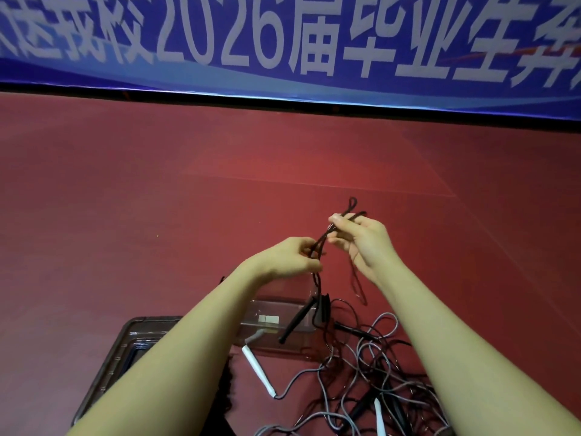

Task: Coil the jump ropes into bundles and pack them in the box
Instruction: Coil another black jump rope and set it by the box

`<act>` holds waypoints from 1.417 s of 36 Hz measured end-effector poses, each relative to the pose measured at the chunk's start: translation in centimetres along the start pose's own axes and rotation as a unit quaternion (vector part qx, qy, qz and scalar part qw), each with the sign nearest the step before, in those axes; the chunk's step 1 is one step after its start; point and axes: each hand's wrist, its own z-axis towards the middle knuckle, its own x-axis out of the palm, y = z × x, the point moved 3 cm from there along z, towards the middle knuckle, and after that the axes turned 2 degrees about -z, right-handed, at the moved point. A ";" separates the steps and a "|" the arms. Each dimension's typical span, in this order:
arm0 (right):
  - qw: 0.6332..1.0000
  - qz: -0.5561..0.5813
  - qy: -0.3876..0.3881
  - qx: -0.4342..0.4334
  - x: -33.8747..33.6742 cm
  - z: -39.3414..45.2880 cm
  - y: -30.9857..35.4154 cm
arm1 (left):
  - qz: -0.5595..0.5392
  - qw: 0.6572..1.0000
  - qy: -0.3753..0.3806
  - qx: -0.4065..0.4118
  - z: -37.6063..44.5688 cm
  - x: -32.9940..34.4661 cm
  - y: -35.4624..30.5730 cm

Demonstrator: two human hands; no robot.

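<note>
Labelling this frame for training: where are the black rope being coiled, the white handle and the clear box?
black rope [321, 241], head view, strands between the hands
white handle [258, 370], head view, mid-shaft
clear box [108, 366], head view, left rim

Wide open red floor [125, 199] ahead and to the left, bare up to the blue banner [283, 42] closing off the far side. Down right, blocked by a tangle of grey and black ropes [361, 372] with white handles [257, 371], spreading against the clear box [283, 322]. Box mouth partly crossed by a black handle [297, 322] dangling from the held black rope [320, 243]. At lower left, a dark lid [125, 347] just beside the box, under the left forearm.
</note>
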 end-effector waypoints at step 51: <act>0.991 0.109 -0.080 0.006 -1.5 0.0 1.5 | 0.014 0.992 -0.093 0.082 0.6 0.8 -0.3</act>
